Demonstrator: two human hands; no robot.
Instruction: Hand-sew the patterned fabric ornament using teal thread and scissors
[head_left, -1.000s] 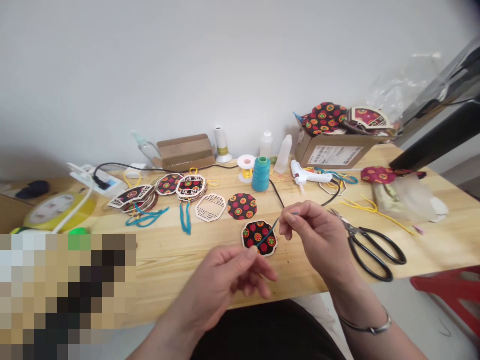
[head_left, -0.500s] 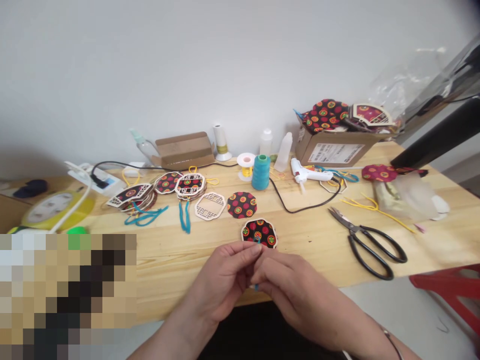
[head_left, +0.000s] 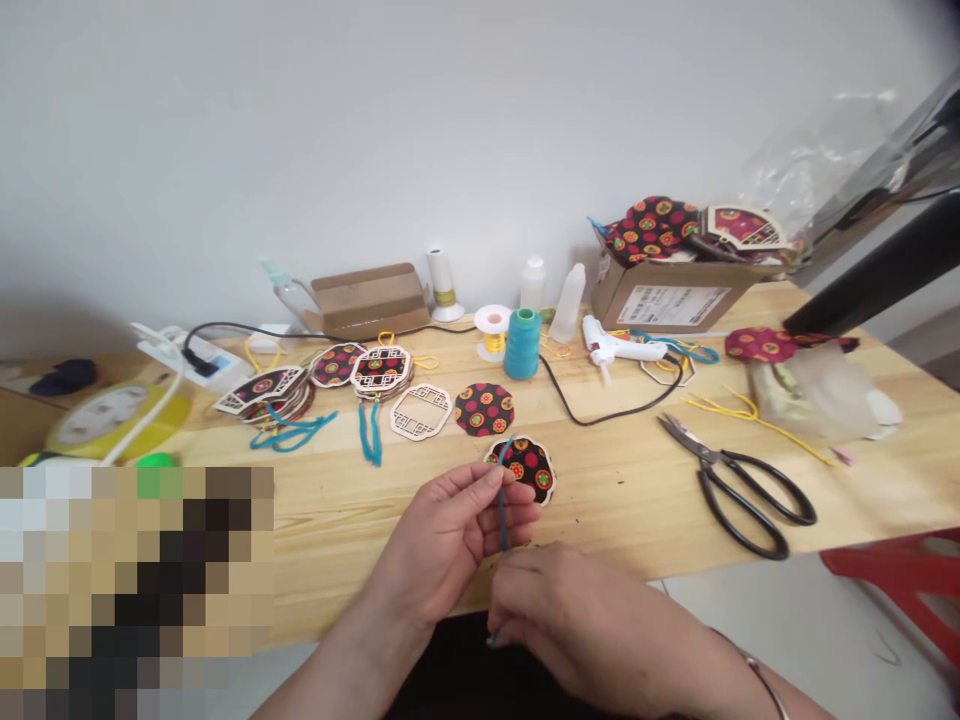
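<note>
A length of blue cord [head_left: 502, 518] runs across the palm of my left hand [head_left: 457, 525], pinched under the thumb, its upper end sticking out above. Lower down, my right hand [head_left: 555, 610] is closed on the same cord, and a bit of it shows below the fingers. Just beyond my left fingers lies a patterned fabric piece with a pale scalloped wooden edge [head_left: 551, 462], partly hidden by that hand. Behind it rest a loose patterned fabric disc [head_left: 484, 410] and a bare openwork wooden frame [head_left: 421, 412].
Black-handled scissors [head_left: 724, 485] lie at right. A blue thread cone [head_left: 522, 345], a white glue gun [head_left: 622, 345] and its black cable stand behind. Finished pieces with tassels [head_left: 381, 370] are stacked at left. A filled cardboard box [head_left: 667, 297] is at back right.
My right hand has moved down and away from my left, which has opened out somewhat. More of the blue cord now shows between them.
</note>
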